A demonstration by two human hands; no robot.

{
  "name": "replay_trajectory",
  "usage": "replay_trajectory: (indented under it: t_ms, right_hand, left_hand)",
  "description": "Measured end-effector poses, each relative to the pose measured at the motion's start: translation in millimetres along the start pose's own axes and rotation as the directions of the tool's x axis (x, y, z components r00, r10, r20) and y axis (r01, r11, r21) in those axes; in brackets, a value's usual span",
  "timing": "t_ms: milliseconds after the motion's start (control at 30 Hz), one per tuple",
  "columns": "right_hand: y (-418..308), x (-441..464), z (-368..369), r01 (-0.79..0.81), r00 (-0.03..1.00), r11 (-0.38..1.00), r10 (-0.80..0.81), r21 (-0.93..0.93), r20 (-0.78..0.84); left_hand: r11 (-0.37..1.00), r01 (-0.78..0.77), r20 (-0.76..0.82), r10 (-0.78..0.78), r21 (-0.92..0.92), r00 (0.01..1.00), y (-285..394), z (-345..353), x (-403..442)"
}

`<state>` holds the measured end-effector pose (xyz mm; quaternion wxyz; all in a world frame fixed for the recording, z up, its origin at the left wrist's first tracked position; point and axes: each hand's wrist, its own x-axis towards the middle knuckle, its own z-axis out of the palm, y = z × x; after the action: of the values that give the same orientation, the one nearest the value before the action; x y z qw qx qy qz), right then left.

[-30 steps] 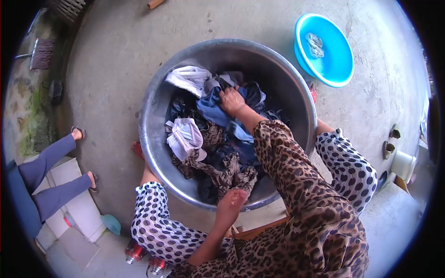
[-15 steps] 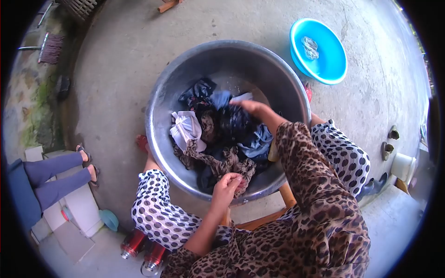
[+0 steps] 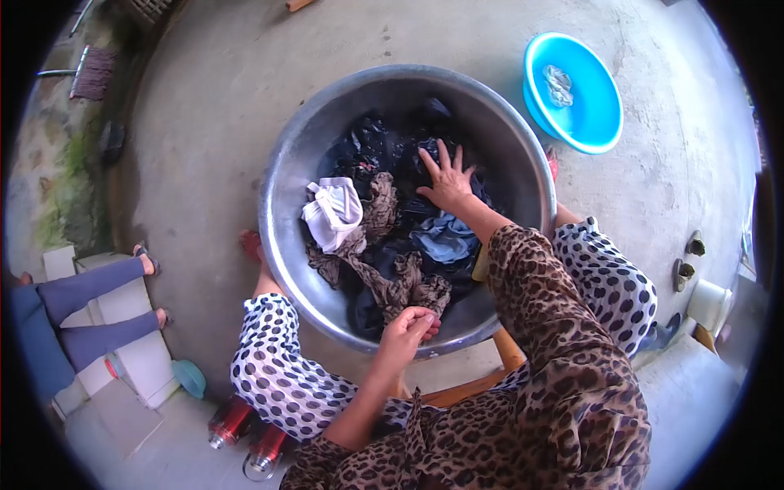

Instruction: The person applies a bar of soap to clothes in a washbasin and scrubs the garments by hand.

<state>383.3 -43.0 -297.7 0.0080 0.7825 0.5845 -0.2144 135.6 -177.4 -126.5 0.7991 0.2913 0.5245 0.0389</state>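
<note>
Clothes [image 3: 380, 208] still lie in the tub [image 3: 359, 106], one cloth [image 3: 558, 86] in the basin [image 3: 590, 114], right hand [image 3: 447, 183] splayed, left hand [image 3: 406, 332] curled, its hold unclear

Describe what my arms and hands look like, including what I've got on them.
Both sleeves are leopard print, brown with black spots. The right sleeve is loose and leaves part of the forearm bare; the left sleeve leaves most of the forearm bare. Your right hand and left hand have no gloves. Any small rings are too fine to tell.
</note>
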Motion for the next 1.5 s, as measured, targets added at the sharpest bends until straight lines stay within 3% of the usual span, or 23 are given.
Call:
replay_trajectory:
  t_ms: [100, 167, 300, 367, 433, 467, 500, 533, 567, 600, 700, 733, 867, 933, 1033, 1067, 1200, 1233, 1300, 1367, 1400, 1500]
  right_hand:
    - [28, 13, 27, 0.050, 0.999, 0.996, -0.049, 0.073, -0.023]
    - [43, 25, 27, 0.056, 0.996, 0.998, -0.057, 0.017, 0.071]
    - [31, 31, 23, 0.053, 0.995, 0.996, -0.047, -0.070, 0.084]
    - [-5, 30, -9, -0.068, 0.943, 0.952, 0.159, -0.298, 0.293]
    - [-42, 52, -24, 0.060, 0.845, 0.863, 0.223, -0.501, 0.486]
    - [-65, 69, -36, 0.170, 0.722, 0.859, 0.225, -0.483, 0.654]
    - [-81, 67, -27, 0.212, 0.888, 0.797, 0.084, -0.565, 0.452]
    - [-85, 79, -5, 0.233, 0.956, 0.882, -0.130, -0.409, 0.263]
    - [-92, 81, 0, 0.405, 0.914, 0.893, -0.398, -0.196, 0.076]
    - [-104, 85, 7, 0.511, 0.859, 0.844, -0.509, -0.165, 0.057]
    - [-120, 79, 29, 0.395, 0.906, 0.884, -0.329, -0.252, 0.266]
    - [-116, 75, 39, 0.335, 0.907, 0.922, -0.260, -0.193, 0.331]
    - [-78, 54, 57, 0.286, 0.913, 0.950, -0.230, -0.125, 0.337]
    - [-58, 40, 74, 0.275, 0.874, 0.935, -0.146, -0.224, 0.463]
    - [-39, 10, 85, 0.352, 0.869, 0.902, -0.215, -0.249, 0.446]
    - [-37, -6, 80, 0.272, 0.850, 0.942, -0.140, -0.196, 0.508]
    - [-47, -22, 75, 0.178, 0.919, 0.967, -0.097, -0.182, 0.381]
    - [-65, -22, 50, 0.099, 0.908, 0.981, -0.020, -0.169, 0.418]
    - [-91, -37, 19, 0.076, 0.990, 0.995, -0.068, -0.062, 0.122]
    - [-117, -41, -3, 0.198, 0.980, 0.977, -0.200, -0.083, -0.013]
    - [-124, -36, 19, 0.227, 0.972, 0.969, -0.231, -0.093, -0.039]
    - [-139, -30, 34, 0.182, 0.973, 0.983, -0.177, -0.022, 0.145]
  left_hand:
    - [0.999, -0.041, -0.026, 0.041, -0.016, 0.999, 10, 2, -4]
    - [0.999, -0.030, -0.054, 0.028, -0.032, 0.998, 10, 3, -4]
    - [0.997, -0.013, -0.032, 0.011, -0.076, 0.999, 6, 1, -4]
    - [0.997, -0.029, -0.022, 0.028, -0.078, 0.999, 10, 4, -10]
    - [0.994, -0.032, 0.003, 0.033, -0.108, 0.999, 4, 3, -10]
    - [0.991, -0.032, 0.027, 0.035, -0.130, 0.999, 2, 4, -11]
    - [0.990, -0.035, 0.025, 0.038, -0.135, 0.999, 3, 5, -12]
    - [0.990, -0.029, 0.020, 0.032, -0.137, 0.999, 5, 5, -13]
    - [0.990, -0.024, 0.012, 0.026, -0.138, 1.000, 8, 5, -14]
    - [0.991, -0.025, 0.001, 0.026, -0.135, 1.000, 9, 2, -12]
    - [0.978, -0.064, -0.019, 0.061, -0.198, 0.998, 3, 0, -12]
    - [0.974, -0.069, 0.000, 0.070, -0.214, 0.998, 6, -1, -13]
    - [0.978, -0.038, -0.002, 0.038, -0.203, 0.999, 12, -1, -13]
    - [0.984, -0.005, -0.014, 0.003, -0.177, 1.000, 15, 2, -11]
    - [0.992, -0.054, -0.020, 0.052, -0.118, 0.998, 13, 0, -11]
    - [0.992, -0.052, -0.023, 0.050, -0.113, 0.998, 12, 1, -12]
    - [0.994, -0.070, -0.010, 0.069, -0.080, 0.998, 8, -1, -8]
    - [0.995, -0.063, -0.009, 0.063, -0.076, 0.998, 8, -1, -9]
    - [0.993, -0.070, -0.003, 0.070, -0.094, 0.998, 8, -1, -8]
    - [0.991, -0.079, 0.003, 0.080, -0.107, 0.997, 10, 0, -7]
    - [0.989, -0.069, -0.017, 0.067, -0.131, 0.998, 11, 1, -7]
    - [0.986, -0.083, -0.048, 0.077, -0.145, 0.996, 14, -1, -6]
